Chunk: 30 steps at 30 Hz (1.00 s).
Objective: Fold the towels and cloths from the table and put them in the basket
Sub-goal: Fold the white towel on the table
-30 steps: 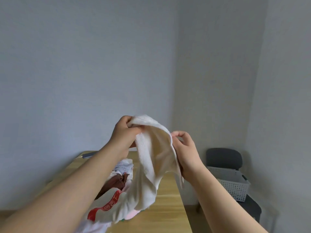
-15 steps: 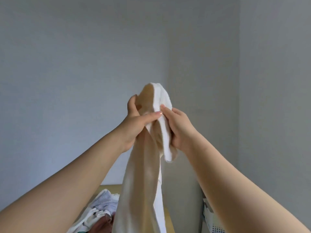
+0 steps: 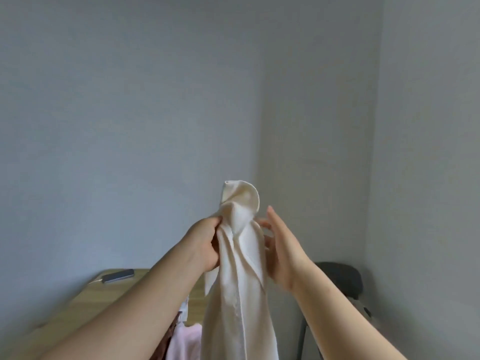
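At the far left, a light wooden table (image 3: 85,302) carried a dark flat phone (image 3: 119,276) near its back edge. A pale pink cloth (image 3: 185,341) lay lower down behind the forearm. The left hand (image 3: 207,245) held a long cream-white cotton towel (image 3: 239,268) in the air above the table, with the fingers curled tight round its bunched neck. A loose corner flopped over the top of the fist, and the rest hung straight down in soft pleats.

The towel looked light, limp and not slippery. It would sag wherever it was not held, so it was probably best pinched at two corners of one short edge and spread out flat.

The right hand (image 3: 283,253) was just beside the towel with its fingers straight and unclenched, the tips brushing the fabric. A dark padded chair (image 3: 340,279) stood at the right, and the basket was not in sight.
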Tool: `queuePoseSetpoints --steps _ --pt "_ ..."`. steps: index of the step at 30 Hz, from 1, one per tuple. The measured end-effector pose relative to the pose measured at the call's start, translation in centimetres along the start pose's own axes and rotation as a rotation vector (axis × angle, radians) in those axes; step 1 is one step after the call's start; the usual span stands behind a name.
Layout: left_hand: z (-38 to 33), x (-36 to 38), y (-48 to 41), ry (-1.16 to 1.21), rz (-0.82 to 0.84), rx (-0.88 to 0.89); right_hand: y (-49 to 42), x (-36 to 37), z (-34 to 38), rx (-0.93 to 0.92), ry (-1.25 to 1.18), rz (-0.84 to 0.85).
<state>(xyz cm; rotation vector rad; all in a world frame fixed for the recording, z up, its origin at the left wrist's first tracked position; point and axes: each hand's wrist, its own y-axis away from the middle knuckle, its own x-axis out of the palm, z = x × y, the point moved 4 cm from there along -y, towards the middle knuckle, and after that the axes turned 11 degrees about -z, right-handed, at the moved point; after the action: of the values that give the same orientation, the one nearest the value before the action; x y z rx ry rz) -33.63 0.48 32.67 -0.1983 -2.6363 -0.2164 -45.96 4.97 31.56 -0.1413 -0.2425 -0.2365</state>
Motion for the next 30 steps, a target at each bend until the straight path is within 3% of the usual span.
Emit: queuePoseSetpoints --steps 3,7,12,15,19,22,24,27,28,30 --pt "2.8 -2.1 -1.1 -0.039 -0.061 0.029 1.8 -0.6 -6.2 0.142 0.028 0.162" --pt "9.9 -6.2 -1.0 -0.367 -0.092 0.016 1.8 -2.4 -14.0 0.178 0.138 -0.089" --pt "20.5 -13.5 -3.0 -0.605 -0.099 -0.238 3.6 -3.6 -22.5 0.373 -0.098 -0.199" --pt "21.8 -15.3 -1.8 -0.526 -0.189 -0.284 5.6 -4.3 -25.3 0.444 -0.005 -0.149" --pt "19.8 -15.1 -3.0 -0.201 -0.11 -0.256 5.3 -3.7 -25.0 0.379 0.064 -0.027" --pt "17.4 -14.7 -3.8 0.014 -0.117 -0.114 3.3 -3.7 -23.0 0.243 -0.14 -0.216" --pt "17.2 -15.3 -4.1 -0.272 -0.218 0.032 2.4 -4.1 -22.8 0.198 -0.144 -0.292" --pt "19.2 -18.4 -4.2 -1.051 -0.475 0.133 3.5 -6.0 -25.5 0.196 0.396 -0.342" --pt "20.4 -19.4 -4.0 -1.213 -0.459 0.123 4.7 -6.5 -26.8 0.229 0.588 -0.295" --pt "23.3 -20.5 -3.4 -1.414 -0.238 0.114 7.4 -6.8 -30.1 0.37 0.81 -0.089"
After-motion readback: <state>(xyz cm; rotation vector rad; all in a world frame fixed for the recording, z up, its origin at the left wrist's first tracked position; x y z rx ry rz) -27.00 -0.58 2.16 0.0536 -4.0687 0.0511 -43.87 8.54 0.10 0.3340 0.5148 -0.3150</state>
